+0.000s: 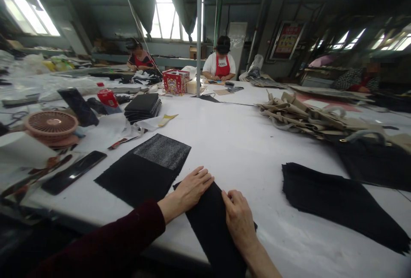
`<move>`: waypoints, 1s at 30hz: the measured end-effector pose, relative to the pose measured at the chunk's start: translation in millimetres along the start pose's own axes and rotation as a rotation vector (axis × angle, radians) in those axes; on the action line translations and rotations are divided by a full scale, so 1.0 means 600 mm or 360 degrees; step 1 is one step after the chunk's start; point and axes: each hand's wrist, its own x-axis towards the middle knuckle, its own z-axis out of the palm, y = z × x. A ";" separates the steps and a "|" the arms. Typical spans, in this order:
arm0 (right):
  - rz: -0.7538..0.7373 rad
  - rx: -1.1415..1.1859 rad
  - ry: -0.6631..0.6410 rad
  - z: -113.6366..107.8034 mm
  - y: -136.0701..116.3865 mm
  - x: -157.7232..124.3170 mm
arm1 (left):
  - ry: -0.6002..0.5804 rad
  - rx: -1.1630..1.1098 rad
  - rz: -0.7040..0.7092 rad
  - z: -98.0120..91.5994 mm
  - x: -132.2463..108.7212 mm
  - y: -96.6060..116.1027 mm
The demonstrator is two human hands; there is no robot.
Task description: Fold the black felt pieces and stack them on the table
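Observation:
A long black fabric piece (210, 222) lies in front of me and runs over the near table edge. My left hand (193, 187) rests flat on its far end, fingers stretched out. Along the fabric's right edge, my right hand (238, 216) is closed, with thumb and curled fingers at the border. Left of my hands lies a stack of black fabric panels (135, 184), with a grey speckled patch (162, 152) on its far part. Another pile of black fabric pieces (334, 201) lies to the right.
On the white table (231, 137) are a phone (75, 172), a pink fan (51, 124), a red-capped bottle (109, 99), a black folded stack (143, 107) and beige strap pieces (302, 113). A pole (199, 34) rises beyond. People (221, 62) sit across the table.

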 end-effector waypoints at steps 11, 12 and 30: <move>-0.0026 -0.0041 -0.0023 -0.017 0.008 -0.024 | 0.0019 0.0069 0.0063 -0.004 0.000 0.018; -0.0029 -0.0042 -0.0033 -0.019 0.009 -0.027 | 0.0023 0.0072 0.0085 -0.007 0.001 0.019; -0.0012 -0.0085 -0.0048 -0.053 0.013 -0.060 | 0.0033 0.0107 0.0218 -0.014 0.009 0.056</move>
